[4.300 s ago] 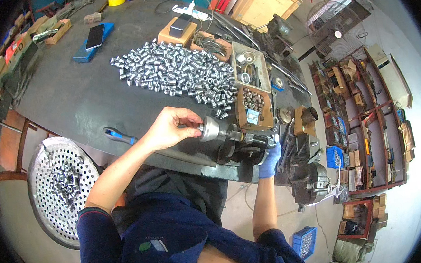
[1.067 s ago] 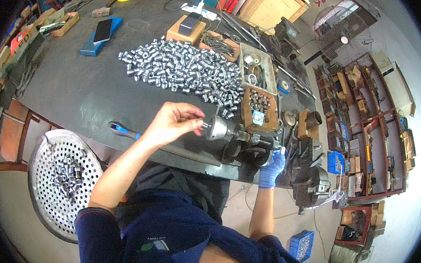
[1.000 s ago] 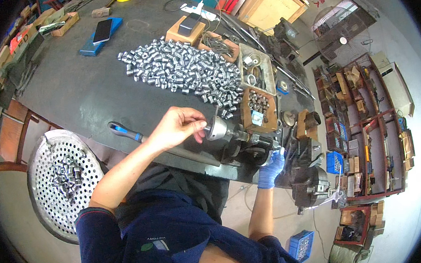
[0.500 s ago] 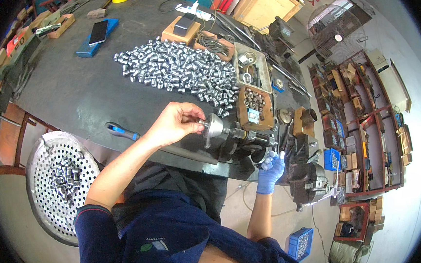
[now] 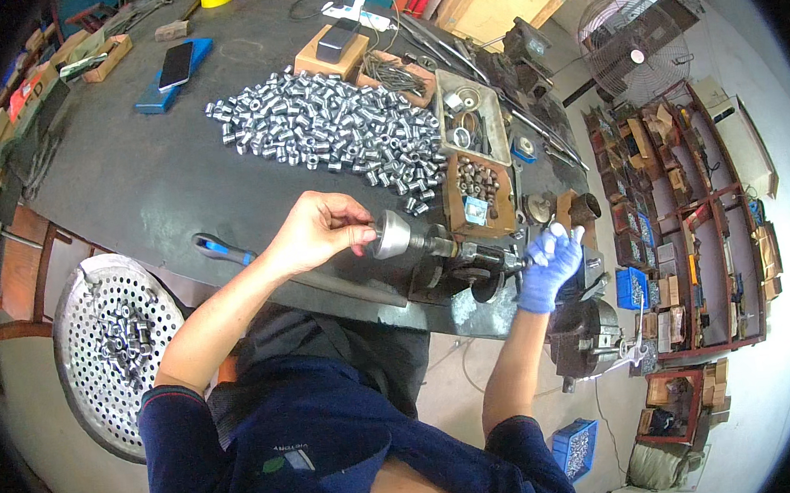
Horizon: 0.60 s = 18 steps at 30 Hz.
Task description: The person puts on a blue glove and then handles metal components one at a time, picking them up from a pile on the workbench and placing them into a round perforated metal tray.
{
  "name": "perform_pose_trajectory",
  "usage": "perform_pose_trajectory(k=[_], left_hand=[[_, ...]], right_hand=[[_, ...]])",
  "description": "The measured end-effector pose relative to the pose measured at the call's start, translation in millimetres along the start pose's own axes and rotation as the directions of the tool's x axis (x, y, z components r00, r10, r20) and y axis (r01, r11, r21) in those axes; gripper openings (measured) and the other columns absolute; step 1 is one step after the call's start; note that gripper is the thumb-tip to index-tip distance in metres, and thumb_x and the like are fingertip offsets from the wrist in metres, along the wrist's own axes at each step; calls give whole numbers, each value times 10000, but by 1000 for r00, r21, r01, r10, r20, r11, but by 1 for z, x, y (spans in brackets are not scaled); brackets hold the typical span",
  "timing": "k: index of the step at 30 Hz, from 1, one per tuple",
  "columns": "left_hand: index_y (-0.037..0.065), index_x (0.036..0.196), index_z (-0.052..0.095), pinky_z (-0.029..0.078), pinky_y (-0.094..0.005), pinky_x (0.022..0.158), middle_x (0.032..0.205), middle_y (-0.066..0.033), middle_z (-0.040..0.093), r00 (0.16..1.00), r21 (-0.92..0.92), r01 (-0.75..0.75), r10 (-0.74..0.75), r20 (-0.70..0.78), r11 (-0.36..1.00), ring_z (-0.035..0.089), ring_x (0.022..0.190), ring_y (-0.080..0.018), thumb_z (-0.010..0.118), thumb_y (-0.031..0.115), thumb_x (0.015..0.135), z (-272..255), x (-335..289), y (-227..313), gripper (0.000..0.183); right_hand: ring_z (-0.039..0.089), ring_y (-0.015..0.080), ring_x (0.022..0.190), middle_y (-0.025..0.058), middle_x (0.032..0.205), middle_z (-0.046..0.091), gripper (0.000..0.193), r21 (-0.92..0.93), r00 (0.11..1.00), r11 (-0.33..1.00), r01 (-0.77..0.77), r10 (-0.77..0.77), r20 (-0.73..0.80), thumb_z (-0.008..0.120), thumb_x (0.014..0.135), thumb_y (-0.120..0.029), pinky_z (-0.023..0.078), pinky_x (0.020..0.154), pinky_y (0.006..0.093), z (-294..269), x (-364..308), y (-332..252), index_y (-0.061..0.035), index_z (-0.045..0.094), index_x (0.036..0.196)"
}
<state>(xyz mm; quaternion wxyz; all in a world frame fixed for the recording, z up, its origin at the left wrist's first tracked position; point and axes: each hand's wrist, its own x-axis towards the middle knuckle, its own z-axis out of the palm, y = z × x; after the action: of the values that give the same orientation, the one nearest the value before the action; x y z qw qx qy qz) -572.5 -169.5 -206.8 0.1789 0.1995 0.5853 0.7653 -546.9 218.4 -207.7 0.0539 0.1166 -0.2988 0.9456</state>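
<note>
My bare left hand [image 5: 323,233] is closed in a pinch at the front of a silver cone-shaped chuck [image 5: 395,235]. Whatever its fingertips hold there is small and mostly hidden. The chuck belongs to a small dark bench machine [image 5: 478,261], lying along the near edge of the table. At that machine's right end is my right hand [image 5: 550,268], in a blue glove, with its fingers curled; what they close on is hidden. Beyond my left hand lies a large heap of short shiny metal sleeves [image 5: 332,132].
A wooden box of darker metal pieces [image 5: 480,195] stands behind the machine. A blue-and-black handled tool [image 5: 223,248] lies left of my forearm. At lower left, a perforated round metal stool [image 5: 87,360] carries more sleeves. A bench vise [image 5: 589,334] stands to the right.
My right hand has moved right and farther from me, from below the machine's round part to its right end. My left hand stays at the chuck. The view has shifted slightly.
</note>
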Motion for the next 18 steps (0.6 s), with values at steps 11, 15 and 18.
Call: perform_pose_trajectory(k=[11,15,18], left_hand=[[-77,933,605,516,-275,716,861,-116,637,999,14,-34,34,22,999,625,750,-166,676,-49,730,0,-1,1,217],[-74,917,610,509,-254,651,804,-105,639,1000,-7,-23,23,-1,1000,620,690,-143,656,-42,755,2,0,-2,171],[-78,910,608,502,-245,606,773,-104,639,1000,-11,-13,13,-15,1000,616,648,-137,642,-20,779,3,0,-3,147]], right_hand=[[611,250,836,144,938,637,346,-370,821,924,-97,-136,-555,477,888,-321,492,773,374,-71,-49,61,-10,601,974],[483,63,446,-5,671,596,305,-286,789,955,-80,-115,-603,527,881,-346,342,358,187,-52,-56,65,-58,619,840],[461,74,408,0,619,582,313,-393,753,917,-69,-211,-624,543,876,-342,316,333,192,-48,-38,71,-44,611,810]])
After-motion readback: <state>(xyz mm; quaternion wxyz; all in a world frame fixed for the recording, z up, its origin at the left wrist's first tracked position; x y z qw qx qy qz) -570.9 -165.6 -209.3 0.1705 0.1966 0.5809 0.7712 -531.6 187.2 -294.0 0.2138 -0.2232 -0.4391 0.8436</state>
